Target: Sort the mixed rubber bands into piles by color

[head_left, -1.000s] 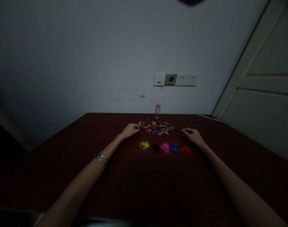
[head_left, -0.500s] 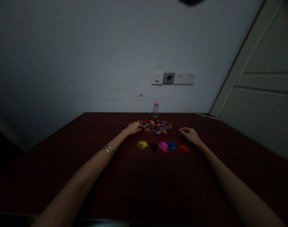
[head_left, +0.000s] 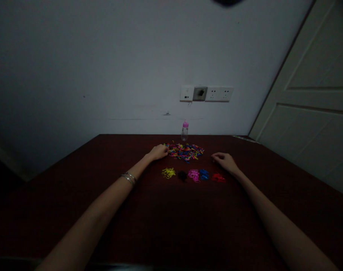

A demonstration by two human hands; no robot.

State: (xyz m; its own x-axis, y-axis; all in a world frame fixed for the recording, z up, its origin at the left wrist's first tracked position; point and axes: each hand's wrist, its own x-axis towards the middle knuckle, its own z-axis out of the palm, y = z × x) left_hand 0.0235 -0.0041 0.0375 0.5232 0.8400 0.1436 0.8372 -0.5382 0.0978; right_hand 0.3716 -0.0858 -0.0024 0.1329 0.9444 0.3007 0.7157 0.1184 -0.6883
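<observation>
Bench (head_left: 171,222), dark red-brown, dim light. Mixed heap (head_left: 186,152) of small coloured bands lies toward the far side, spread thin, which probably makes single bands easier to pick out. Left hand (head_left: 158,151) rests at the heap's left edge, palm down, fingers curled and close together; cannot tell whether a band is clamped between them. Its low, side-on position likely leaves most of the heap in view.

Right hand (head_left: 227,162) is just beyond the heap's right side, apart from it, thumb and forefinger bent toward each other; too dark to tell whether the tips meet or hold anything.

Nearer the person, a row of single-colour piles, left to right: yellow pile (head_left: 168,173), black pile (head_left: 182,175), pink pile (head_left: 194,175), blue pile (head_left: 204,174), red pile (head_left: 218,177). Judgement: the row sits between heap and person so that both hands reach it easily. Spacing is uneven: pink and blue lie almost edge to edge, the others clearly separate.

Bottle (head_left: 184,131) with pink cap stands upright behind the heap, near the wall (head_left: 132,56), presumably out of the hands' way.
</observation>
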